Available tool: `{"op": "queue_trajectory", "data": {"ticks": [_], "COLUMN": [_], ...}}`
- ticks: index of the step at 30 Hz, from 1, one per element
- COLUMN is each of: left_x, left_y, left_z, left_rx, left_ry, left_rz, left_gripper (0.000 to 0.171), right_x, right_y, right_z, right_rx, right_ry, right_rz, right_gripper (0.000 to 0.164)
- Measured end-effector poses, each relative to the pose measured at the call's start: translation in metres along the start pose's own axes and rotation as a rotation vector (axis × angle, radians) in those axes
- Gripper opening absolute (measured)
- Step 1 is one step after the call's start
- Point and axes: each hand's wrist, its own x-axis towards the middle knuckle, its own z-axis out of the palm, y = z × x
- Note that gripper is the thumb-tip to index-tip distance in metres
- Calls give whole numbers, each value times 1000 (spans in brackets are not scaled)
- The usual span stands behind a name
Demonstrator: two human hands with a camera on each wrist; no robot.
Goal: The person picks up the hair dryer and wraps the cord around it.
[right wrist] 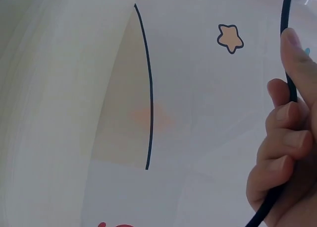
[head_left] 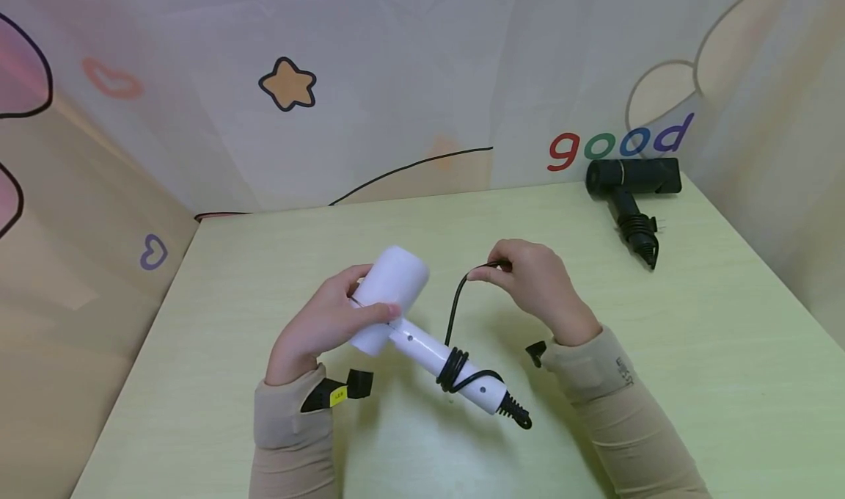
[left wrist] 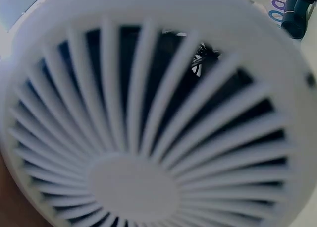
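Note:
A white hair dryer [head_left: 396,282] is held above the table by my left hand [head_left: 323,315], its fingers and thumb wrapped around the barrel. The handle [head_left: 422,348] slants down to the right, with several turns of black cord [head_left: 452,369] wound around it. From those turns the cord rises to my right hand [head_left: 538,282], which pinches it between thumb and curled fingers. In the right wrist view the cord [right wrist: 267,204] runs through the right hand's fingers [right wrist: 280,142]. The dryer's slatted round grille [left wrist: 133,187] fills the left wrist view.
On the table [head_left: 264,257], at the back right, lies a black hair dryer [head_left: 634,177] with its cord wound around the handle. A printed cloth [head_left: 409,81] hangs behind the table, and more cloth stands at both sides.

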Motion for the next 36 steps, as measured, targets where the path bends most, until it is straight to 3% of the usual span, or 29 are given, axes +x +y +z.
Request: {"op": "queue_trajectory", "data": {"ticks": [11, 21, 36], "left_x": [1, 3, 7], "left_y": [-5, -7, -2], "left_z": [-1, -1, 5], "left_rx": [19, 38, 220], "left_ry": [-50, -18, 206], "left_rz": [32, 1, -11], "left_gripper": [62, 64, 77], "right_x": [-1, -2, -6], "right_y": [3, 6, -6], "right_z": [-5, -8, -12], "right_rx": [-50, -80, -109], "right_ry": [22, 57, 256], "right_rz": [-26, -59, -216], "right_gripper": [27, 27, 29]}}
